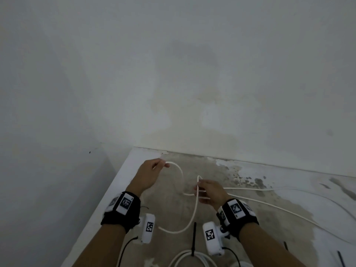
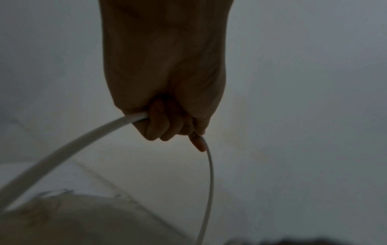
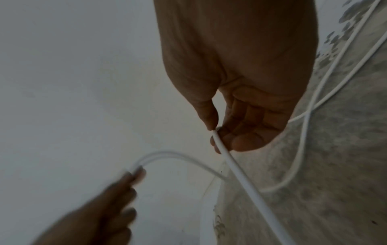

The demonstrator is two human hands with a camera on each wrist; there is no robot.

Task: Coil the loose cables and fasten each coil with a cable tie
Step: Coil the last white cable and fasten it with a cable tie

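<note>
A long white cable runs between both hands above a stained table. My left hand, raised near the table's far left corner, grips the cable in curled fingers. My right hand pinches a bend of the same cable between thumb and fingers. A loop of it arcs between the hands and another hangs down toward me. The rest trails off to the right across the table. A coiled white cable with a black cable tie standing up from it lies near the front edge.
A white wall stands right behind the table, and the table's left edge drops off beside my left arm. Thin dark strips, perhaps more ties, lie at the lower right. Cable strands cross the right half.
</note>
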